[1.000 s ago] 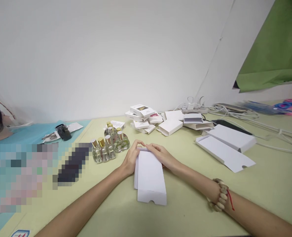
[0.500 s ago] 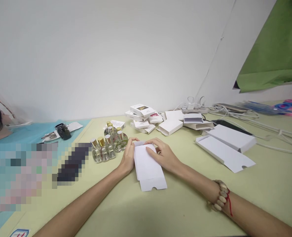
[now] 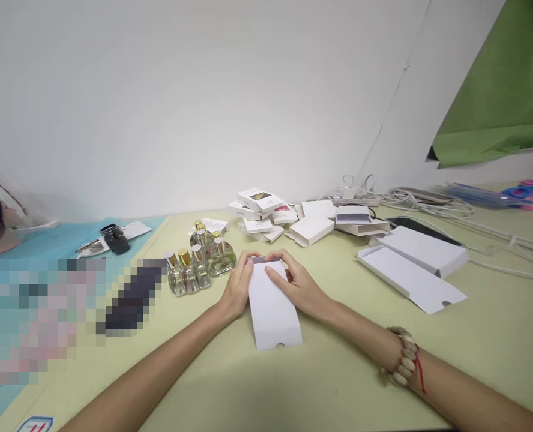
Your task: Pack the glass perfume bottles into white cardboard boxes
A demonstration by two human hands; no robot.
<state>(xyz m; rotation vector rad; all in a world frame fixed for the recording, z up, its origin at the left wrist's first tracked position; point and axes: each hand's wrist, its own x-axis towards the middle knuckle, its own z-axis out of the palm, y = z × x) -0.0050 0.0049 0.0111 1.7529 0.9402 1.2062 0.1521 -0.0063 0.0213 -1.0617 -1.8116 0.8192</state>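
Note:
A long white cardboard sleeve box point(image 3: 273, 309) lies flat on the pale green table point(image 3: 338, 384), its far end between my hands. My left hand point(image 3: 237, 288) grips its left edge with curled fingers. My right hand point(image 3: 296, 287) clasps the right edge, with fingers resting on top of the box. A beaded bracelet with a red thread point(image 3: 404, 363) is on my right wrist. Just left of my left hand stands a cluster of small glass perfume bottles point(image 3: 198, 261) with gold and silver caps.
A heap of small white boxes point(image 3: 271, 219) lies behind the bottles. Flat open white sleeves point(image 3: 410, 267) lie to the right, with white cables and a power strip point(image 3: 410, 201) beyond. A black jar point(image 3: 116, 240) sits on a blue cloth at left. Green sheet hangs at upper right.
The white box has slid away from me and squared up under my hands. My right hand moved from its far end onto its top and right edge.

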